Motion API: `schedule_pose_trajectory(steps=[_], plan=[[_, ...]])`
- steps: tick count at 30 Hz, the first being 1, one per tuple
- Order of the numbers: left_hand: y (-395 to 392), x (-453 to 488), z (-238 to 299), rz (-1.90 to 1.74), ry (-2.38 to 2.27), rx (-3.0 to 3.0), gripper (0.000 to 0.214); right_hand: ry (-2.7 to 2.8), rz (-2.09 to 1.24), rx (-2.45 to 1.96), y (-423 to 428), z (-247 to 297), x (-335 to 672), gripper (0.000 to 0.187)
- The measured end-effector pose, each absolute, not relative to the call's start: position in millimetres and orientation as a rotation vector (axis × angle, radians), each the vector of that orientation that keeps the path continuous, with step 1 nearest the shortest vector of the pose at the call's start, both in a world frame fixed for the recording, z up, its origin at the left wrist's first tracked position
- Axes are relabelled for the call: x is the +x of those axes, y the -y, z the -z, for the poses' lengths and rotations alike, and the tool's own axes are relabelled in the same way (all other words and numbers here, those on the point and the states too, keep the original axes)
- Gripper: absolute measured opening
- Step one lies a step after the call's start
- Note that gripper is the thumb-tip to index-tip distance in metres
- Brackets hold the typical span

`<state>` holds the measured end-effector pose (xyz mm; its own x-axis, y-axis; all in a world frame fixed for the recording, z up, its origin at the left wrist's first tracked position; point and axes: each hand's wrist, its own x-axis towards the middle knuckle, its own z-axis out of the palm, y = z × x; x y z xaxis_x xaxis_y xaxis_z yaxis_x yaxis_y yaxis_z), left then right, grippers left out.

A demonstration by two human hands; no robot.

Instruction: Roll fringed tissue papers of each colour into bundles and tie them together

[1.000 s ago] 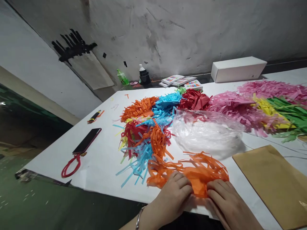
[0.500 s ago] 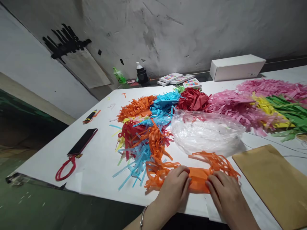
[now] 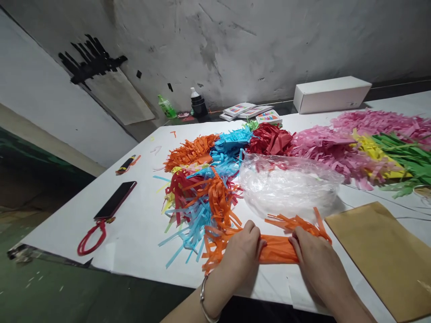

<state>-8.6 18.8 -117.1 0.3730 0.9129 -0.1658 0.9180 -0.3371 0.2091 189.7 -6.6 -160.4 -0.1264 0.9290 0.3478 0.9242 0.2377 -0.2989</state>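
Note:
Between my hands lies a band of orange tissue paper (image 3: 279,249), its two ends cut into long fringe strips. My left hand (image 3: 243,251) grips the band's left part, fingers curled over it, and a silver bracelet (image 3: 202,294) circles that wrist. The right part is pinched in my right hand (image 3: 313,258), with fringe sticking out above the knuckles. Left of my hands sit fringed paper tassels, among them an orange tassel (image 3: 218,199), a light blue one (image 3: 197,224) and a red one (image 3: 183,188). A clear plastic bag (image 3: 289,186) rests just beyond the band.
A brown paper sheet (image 3: 380,255) lies right of my right hand. A phone (image 3: 115,200) with a red strap and a yellow-black cutter (image 3: 125,165) are at left. Pink fringe (image 3: 333,148), green fringe (image 3: 400,152) and a white box (image 3: 332,95) are toward the wall.
The orange band is now narrower and more tightly drawn between my hands. My fingers have curled further around it, and the right-hand fringe has shifted.

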Motion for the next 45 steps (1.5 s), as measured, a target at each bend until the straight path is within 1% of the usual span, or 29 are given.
schedule_pose_trajectory(steps=[4, 7, 10, 13, 14, 17, 20, 22, 25, 26, 28, 33, 38, 41, 45], plan=[[-21.4, -10.0, 112.1, 0.077, -1.588, 2.333, 0.007, 2.060, 0.050, -1.648, 7.7, 160.5, 190.0, 0.021], [-23.5, -11.8, 114.9, 0.064, -1.566, 2.343, 0.005, 2.046, 0.136, -1.588, 9.8, 158.4, 193.0, 0.017], [-25.7, -13.0, 118.7, 0.033, -1.559, 2.367, 0.005, 2.013, 0.256, -1.380, 15.0, 150.8, 195.1, 0.018], [-26.3, -12.2, 119.7, 0.030, -1.558, 2.367, 0.005, 2.074, 0.117, -1.118, 21.3, 144.5, 192.6, 0.012], [-25.6, -11.8, 119.6, 0.017, -1.559, 2.357, 0.005, 2.103, 0.046, -1.086, 22.7, 144.4, 191.0, 0.013], [-19.7, -12.2, 119.5, -0.203, -1.573, 2.353, 0.005, 2.128, -0.050, -1.096, 24.1, 150.3, 186.6, 0.021], [-9.5, -17.1, 120.7, -0.598, -1.483, 2.494, 0.020, 2.080, -0.057, -1.097, 23.3, 157.5, 185.8, 0.023], [-3.2, -21.9, 123.0, -0.717, -1.323, 2.612, 0.024, 2.048, -0.075, -1.106, 23.6, 159.0, 186.6, 0.022], [1.8, -27.9, 129.4, -0.710, -1.149, 2.688, 0.012, 2.025, -0.080, -1.115, 25.7, 157.0, 186.2, 0.018], [2.5, -29.0, 131.7, -0.718, -1.132, 2.689, 0.011, 2.021, -0.066, -1.116, 26.8, 156.0, 184.9, 0.016], [3.0, -29.8, 135.2, -0.778, -1.125, 2.665, 0.016, 2.033, -0.022, -1.108, 28.9, 154.7, 181.3, 0.016], [3.4, -31.2, 133.7, -0.944, -1.084, 2.639, 0.027, 2.099, 0.012, -1.083, 30.0, 157.3, 181.3, 0.026], [2.8, -39.9, 132.4, -0.967, -1.085, 2.667, 0.023, 1.968, 0.008, -1.119, 31.1, 158.5, 201.6, 0.025], [3.9, -41.2, 134.6, -0.949, -1.086, 2.662, 0.024, 1.951, 0.004, -1.150, 36.2, 149.9, 202.9, 0.019], [6.4, -36.4, 134.9, -0.944, -1.079, 2.670, 0.026, 1.939, -0.037, -1.168, 40.5, 136.4, 190.2, 0.019]])
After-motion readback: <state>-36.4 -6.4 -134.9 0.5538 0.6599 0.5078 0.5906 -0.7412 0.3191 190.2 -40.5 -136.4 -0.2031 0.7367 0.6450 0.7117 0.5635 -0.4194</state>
